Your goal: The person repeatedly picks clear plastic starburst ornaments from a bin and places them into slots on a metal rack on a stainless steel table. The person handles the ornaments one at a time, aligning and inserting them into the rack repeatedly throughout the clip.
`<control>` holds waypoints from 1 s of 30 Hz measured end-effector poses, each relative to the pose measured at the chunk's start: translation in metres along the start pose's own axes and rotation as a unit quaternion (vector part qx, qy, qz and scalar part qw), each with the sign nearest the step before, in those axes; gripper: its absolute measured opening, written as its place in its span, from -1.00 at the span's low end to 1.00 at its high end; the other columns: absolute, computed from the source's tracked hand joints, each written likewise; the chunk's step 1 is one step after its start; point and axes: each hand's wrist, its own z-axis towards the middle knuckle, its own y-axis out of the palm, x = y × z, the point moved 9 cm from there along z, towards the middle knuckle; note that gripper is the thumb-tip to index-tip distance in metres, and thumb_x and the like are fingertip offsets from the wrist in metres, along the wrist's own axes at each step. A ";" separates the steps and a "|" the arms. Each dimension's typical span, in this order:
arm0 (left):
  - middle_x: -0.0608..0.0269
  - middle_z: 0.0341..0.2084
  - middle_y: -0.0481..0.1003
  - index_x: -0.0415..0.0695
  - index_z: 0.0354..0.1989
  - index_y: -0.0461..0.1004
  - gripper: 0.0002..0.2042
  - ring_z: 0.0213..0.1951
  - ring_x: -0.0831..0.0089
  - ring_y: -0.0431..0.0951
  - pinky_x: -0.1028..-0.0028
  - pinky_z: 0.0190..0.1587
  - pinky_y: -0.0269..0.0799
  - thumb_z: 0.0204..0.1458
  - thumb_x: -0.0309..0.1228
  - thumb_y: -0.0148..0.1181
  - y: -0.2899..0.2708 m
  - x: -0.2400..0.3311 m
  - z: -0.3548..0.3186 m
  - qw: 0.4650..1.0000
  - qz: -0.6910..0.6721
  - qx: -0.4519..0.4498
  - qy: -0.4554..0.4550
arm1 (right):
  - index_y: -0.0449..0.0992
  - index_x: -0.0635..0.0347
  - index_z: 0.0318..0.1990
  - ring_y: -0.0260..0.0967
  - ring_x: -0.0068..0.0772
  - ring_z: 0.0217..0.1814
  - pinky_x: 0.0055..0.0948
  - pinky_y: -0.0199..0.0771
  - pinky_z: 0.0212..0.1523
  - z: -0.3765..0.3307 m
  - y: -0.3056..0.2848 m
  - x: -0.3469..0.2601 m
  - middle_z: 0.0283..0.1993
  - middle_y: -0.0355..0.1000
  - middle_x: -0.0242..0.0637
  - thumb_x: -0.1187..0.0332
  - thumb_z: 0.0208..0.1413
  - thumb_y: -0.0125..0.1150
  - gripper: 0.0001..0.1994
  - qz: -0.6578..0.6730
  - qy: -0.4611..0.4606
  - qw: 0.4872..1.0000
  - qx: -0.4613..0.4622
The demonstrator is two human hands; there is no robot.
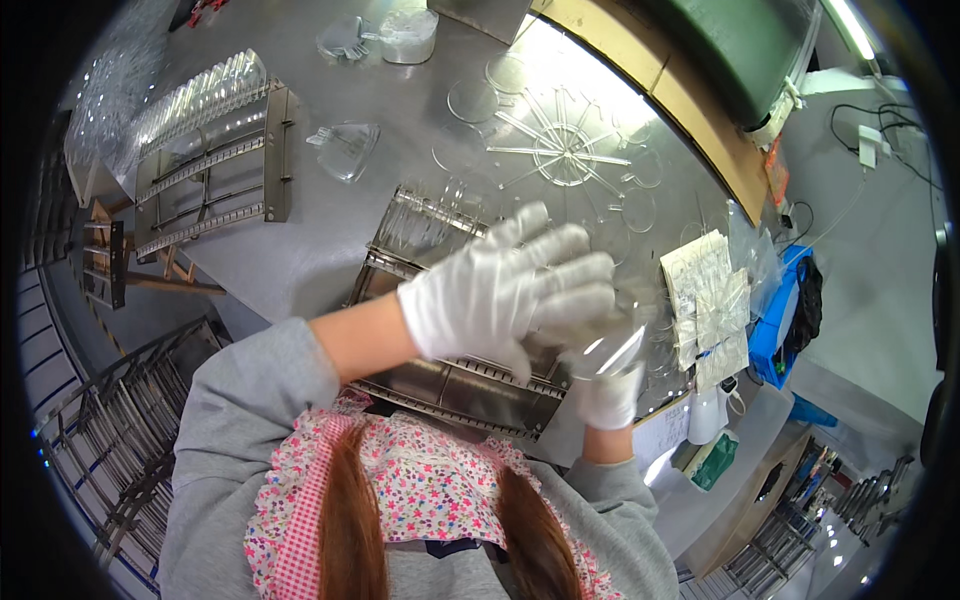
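Note:
My left hand [490, 295], in a white glove, is raised over a slotted metal rack [415, 385] with its fingers apart and holding nothing. Several thin clear discs [425, 228] stand upright in the rack's far left slots. My right hand [608, 400], also gloved, is to the right of the rack. Its blurred fingers are closed on a clear curved disc [615, 348] that catches the light. My left fingertips overlap the near side of that disc in view; I cannot tell whether they touch it.
Farther off, a clear spoked wheel [565, 152] lies among loose clear discs [472, 101]. A second rack [270, 165] of discs stands at the left. Clear pieces [348, 150] lie between. On the right are papers [697, 290] and a blue bin [775, 330].

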 end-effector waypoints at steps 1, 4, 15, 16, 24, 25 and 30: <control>0.28 0.33 0.34 0.19 0.38 0.25 -0.07 0.31 0.11 0.37 -0.07 0.47 -0.09 -0.26 0.21 0.37 0.010 -0.014 0.005 0.994 0.087 -0.067 -0.022 | -0.06 -0.10 0.44 0.40 0.01 0.23 -0.11 0.56 0.14 0.003 -0.026 -0.007 0.29 0.26 -0.03 0.18 -0.18 0.67 0.09 0.048 -0.058 0.991 0.109; 0.29 0.25 0.41 0.22 0.30 0.34 -0.10 0.25 0.18 0.41 -0.04 0.40 0.10 -0.36 0.13 0.46 0.000 -0.033 0.000 0.980 0.150 -0.132 -0.001 | 0.00 -0.14 0.44 0.41 -0.02 0.22 -0.18 0.57 0.10 0.031 -0.039 0.006 0.28 0.26 -0.08 0.41 0.01 0.51 -0.09 0.019 -0.085 0.986 0.140; 0.21 0.20 0.39 0.04 0.27 0.36 -0.19 0.16 0.16 0.45 0.17 0.21 0.37 -0.26 0.03 0.41 -0.030 -0.076 -0.035 0.976 0.189 -0.102 -0.027 | 0.57 0.12 -0.04 0.50 -0.05 0.11 -0.24 0.58 0.08 0.059 0.037 0.005 0.18 0.38 -0.02 0.35 -0.36 0.67 -0.41 -0.581 -0.152 0.796 -0.076; 0.21 0.20 0.39 0.04 0.27 0.36 -0.18 0.16 0.16 0.45 0.17 0.21 0.37 -0.27 0.02 0.41 -0.029 -0.079 -0.035 0.977 0.182 -0.107 -0.024 | 0.57 0.13 -0.04 0.50 -0.06 0.11 -0.23 0.58 0.09 0.058 0.029 0.002 0.18 0.39 -0.02 0.36 -0.37 0.68 -0.40 -0.584 -0.134 0.797 -0.077; 0.21 0.19 0.41 0.05 0.27 0.36 -0.17 0.14 0.17 0.45 0.11 0.23 0.33 -0.27 0.12 0.36 -0.033 -0.075 -0.044 0.968 0.234 -0.094 -0.004 | 0.40 0.10 0.19 0.30 -0.05 0.38 -0.16 0.46 0.25 0.007 -0.087 -0.025 0.28 0.35 -0.07 0.03 -0.37 0.66 -0.12 -0.512 -0.185 0.839 0.018; 0.20 0.19 0.42 0.06 0.27 0.36 -0.17 0.14 0.17 0.45 0.09 0.24 0.32 -0.25 0.15 0.33 -0.032 -0.072 -0.041 0.964 0.253 -0.085 -0.004 | 0.41 0.08 0.20 0.33 -0.03 0.35 -0.17 0.48 0.23 0.003 -0.098 -0.027 0.25 0.39 -0.07 -0.02 -0.38 0.64 -0.11 -0.520 -0.183 0.834 0.041; 0.12 0.20 0.42 0.00 0.27 0.36 -0.12 0.20 0.09 0.43 0.02 0.30 0.21 -0.23 0.31 0.21 -0.036 -0.082 -0.008 0.965 0.250 -0.061 -0.059 | 0.56 -0.01 0.13 0.39 -0.05 0.29 -0.03 0.32 0.30 0.010 -0.059 -0.041 0.29 0.40 -0.14 -0.27 -0.25 0.44 -0.22 -0.723 -0.229 0.651 0.024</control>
